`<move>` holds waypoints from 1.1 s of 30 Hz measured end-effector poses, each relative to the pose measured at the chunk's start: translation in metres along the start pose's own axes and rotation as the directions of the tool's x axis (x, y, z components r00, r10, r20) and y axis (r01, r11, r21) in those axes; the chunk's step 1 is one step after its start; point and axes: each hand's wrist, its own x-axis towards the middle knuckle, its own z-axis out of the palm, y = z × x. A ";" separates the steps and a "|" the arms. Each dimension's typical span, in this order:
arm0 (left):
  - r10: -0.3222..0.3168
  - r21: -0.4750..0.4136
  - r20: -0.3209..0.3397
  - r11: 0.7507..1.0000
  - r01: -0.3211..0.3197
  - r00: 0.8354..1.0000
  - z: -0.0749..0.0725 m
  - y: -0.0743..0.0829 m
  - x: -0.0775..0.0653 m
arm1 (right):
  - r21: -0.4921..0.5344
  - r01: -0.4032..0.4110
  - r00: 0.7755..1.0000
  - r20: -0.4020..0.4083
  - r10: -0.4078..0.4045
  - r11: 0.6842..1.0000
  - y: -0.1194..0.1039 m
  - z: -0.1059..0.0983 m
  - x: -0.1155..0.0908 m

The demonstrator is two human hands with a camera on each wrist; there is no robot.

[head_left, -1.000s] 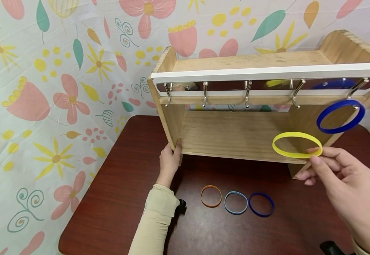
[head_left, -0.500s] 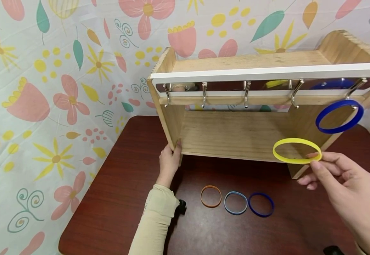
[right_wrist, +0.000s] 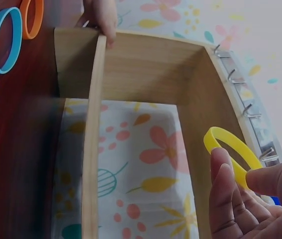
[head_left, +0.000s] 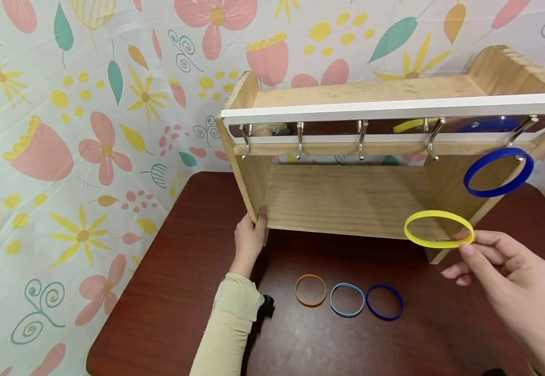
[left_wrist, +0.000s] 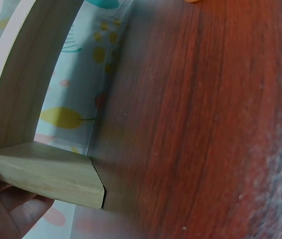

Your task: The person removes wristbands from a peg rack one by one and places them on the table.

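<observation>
My right hand (head_left: 512,277) pinches a yellow silicone wristband (head_left: 437,214) between thumb and fingers, in front of the shelf's right side and below the hooks. The left hand (head_left: 249,237) grips the lower left side panel of a wooden shelf (head_left: 347,196), its thumb on the inner face. A blue wristband (head_left: 472,180) hangs from the rightmost metal hook (head_left: 521,130). On the table lie an orange wristband (head_left: 297,292), a light blue wristband (head_left: 332,300) and a dark blue wristband (head_left: 368,303), side by side in front of the shelf.
Several metal hooks, among them the second from the right (head_left: 434,138), line a white-edged rail (head_left: 385,108) along the shelf's upper front. The shelf stands on a dark red-brown table (head_left: 160,292). A flower-patterned cloth (head_left: 84,183) hangs behind and to the left.
My right hand has lowered the yellow wristband slightly, away from the hooks. The left hand stays on the side panel, and the wristbands on the table have not moved.
</observation>
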 end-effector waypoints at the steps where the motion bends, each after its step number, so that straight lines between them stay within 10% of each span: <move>1: 0.000 0.001 0.000 1.000 0.000 1.000 0.000 0.000 0.000 | -0.028 -0.006 1.000 -0.003 0.006 1.000 0.001 0.000 -0.001; 21: -0.007 0.013 -0.012 1.000 0.008 1.000 0.001 0.000 0.001 | -0.090 -0.078 0.997 -0.023 0.076 0.993 0.015 -0.008 -0.011; 33: -0.010 0.007 -0.007 1.000 0.010 1.000 0.000 0.001 -0.001 | 0.101 -0.084 0.996 -0.026 0.087 0.991 0.021 -0.013 -0.016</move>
